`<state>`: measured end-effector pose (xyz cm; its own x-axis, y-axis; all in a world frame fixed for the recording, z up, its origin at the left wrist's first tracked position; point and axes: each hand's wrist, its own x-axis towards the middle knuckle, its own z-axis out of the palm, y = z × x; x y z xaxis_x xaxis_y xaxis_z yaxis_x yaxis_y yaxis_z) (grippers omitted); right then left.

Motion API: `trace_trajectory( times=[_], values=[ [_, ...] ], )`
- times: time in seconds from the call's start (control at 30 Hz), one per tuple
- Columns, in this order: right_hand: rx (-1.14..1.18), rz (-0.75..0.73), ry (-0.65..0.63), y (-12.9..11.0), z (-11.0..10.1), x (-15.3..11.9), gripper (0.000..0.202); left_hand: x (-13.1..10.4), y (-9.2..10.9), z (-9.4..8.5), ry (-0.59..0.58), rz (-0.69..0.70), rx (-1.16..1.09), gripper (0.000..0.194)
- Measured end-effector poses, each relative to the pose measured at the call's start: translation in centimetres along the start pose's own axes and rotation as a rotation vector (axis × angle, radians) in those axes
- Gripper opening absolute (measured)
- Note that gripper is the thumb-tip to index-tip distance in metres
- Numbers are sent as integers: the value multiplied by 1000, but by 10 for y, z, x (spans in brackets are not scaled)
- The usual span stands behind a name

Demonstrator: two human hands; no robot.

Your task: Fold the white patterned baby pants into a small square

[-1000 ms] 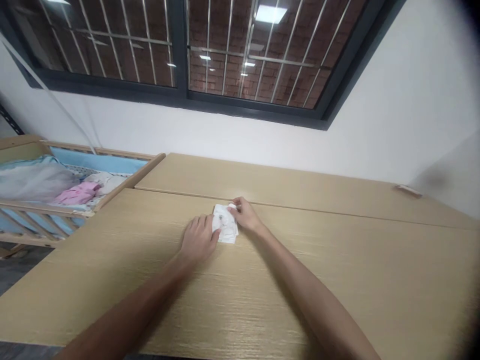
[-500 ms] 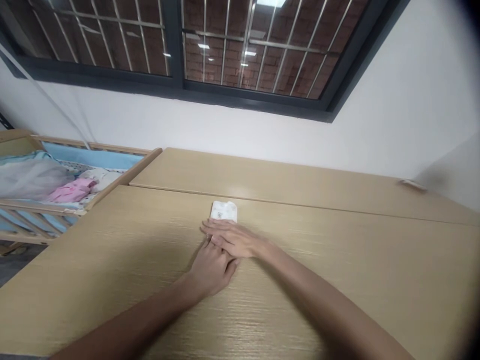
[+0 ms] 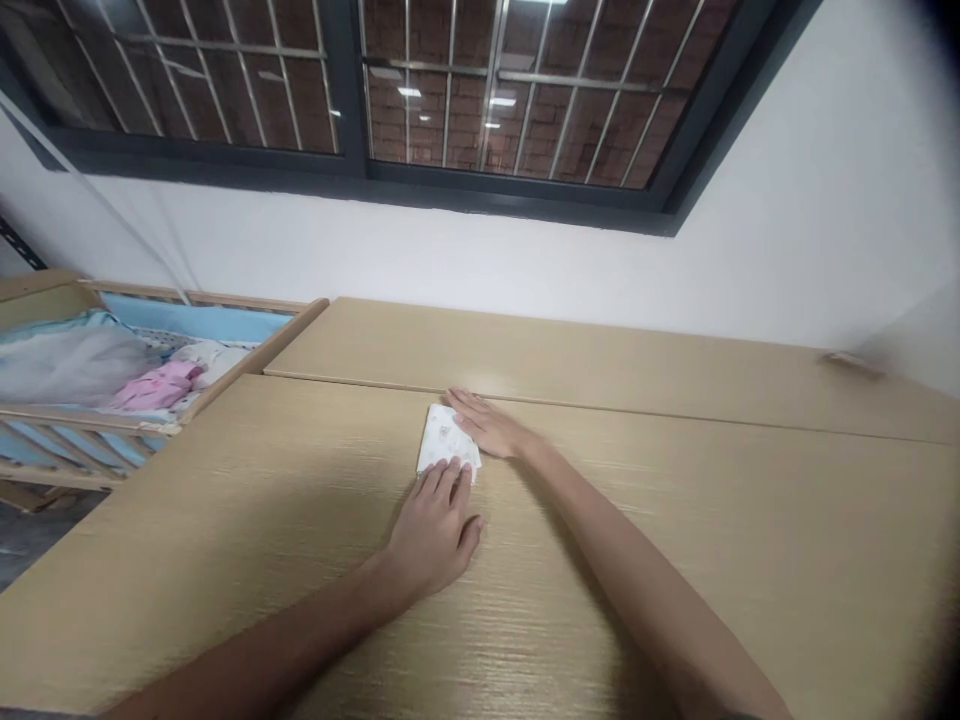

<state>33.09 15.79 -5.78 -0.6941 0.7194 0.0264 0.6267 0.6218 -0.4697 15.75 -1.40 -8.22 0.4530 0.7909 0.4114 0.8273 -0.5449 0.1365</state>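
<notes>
Two hands of mine lie flat on the wooden table (image 3: 675, 560), both on one small folded white cloth (image 3: 444, 443) that has a faint print. The cloth sits on the nearer tabletop, just short of the seam where a second tabletop (image 3: 600, 360) butts against it on the far side.

My left hand (image 3: 433, 528) rests palm down at the near edge of the cloth, fingers straight and close together, the fingertips (image 3: 448, 472) pressing on its near end. It grips nothing; the fingers are stretched out, not curled.

My right hand (image 3: 487, 428) comes in from the right and lies flat along the far right side of the cloth, fingers extended toward the left, covering its far corner. It, too, is spread flat and closes on nothing. The two hands are near each other but apart, with the cloth showing between them.

To the far left stands a wooden cot (image 3: 150, 400) with slatted sides, touching the left edge of the tables. In it lie a pink garment (image 3: 154, 385), pale bedding (image 3: 67, 360) and a light blue liner (image 3: 202, 322). Beyond the tables is a white wall (image 3: 525, 260) with a dark-framed barred window (image 3: 390, 100). A small object (image 3: 851, 362), too blurred to name, lies at the far right of the farther tabletop.
</notes>
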Motion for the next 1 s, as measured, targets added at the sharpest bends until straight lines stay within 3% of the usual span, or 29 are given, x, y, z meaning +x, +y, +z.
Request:
trace_trajectory(
  times=[0.17, 0.33, 0.47, 0.6, 0.77, 1.0],
  values=[
    [-9, 115, 66, 16, 1, 4, 80, 0, 2, 0, 11, -6, -2, 59],
    [-31, 140, 236, 25, 9, 4, 83, 4, -4, -6, 17, 8, -54, 53],
    [-64, 56, 432, 17, 11, -4, 67, 11, -22, -13, 28, -36, -214, 33],
    [-120, -7, 576, 7, 9, -12, 48, 16, -42, -11, 90, -183, -242, 17],
    [-114, -66, 603, -1, 9, -15, 34, 18, -57, -6, 91, -381, -117, 16],
    [-147, -138, 565, -12, 15, -16, 26, 19, -55, -10, -43, -437, 1, 31]
  ],
)
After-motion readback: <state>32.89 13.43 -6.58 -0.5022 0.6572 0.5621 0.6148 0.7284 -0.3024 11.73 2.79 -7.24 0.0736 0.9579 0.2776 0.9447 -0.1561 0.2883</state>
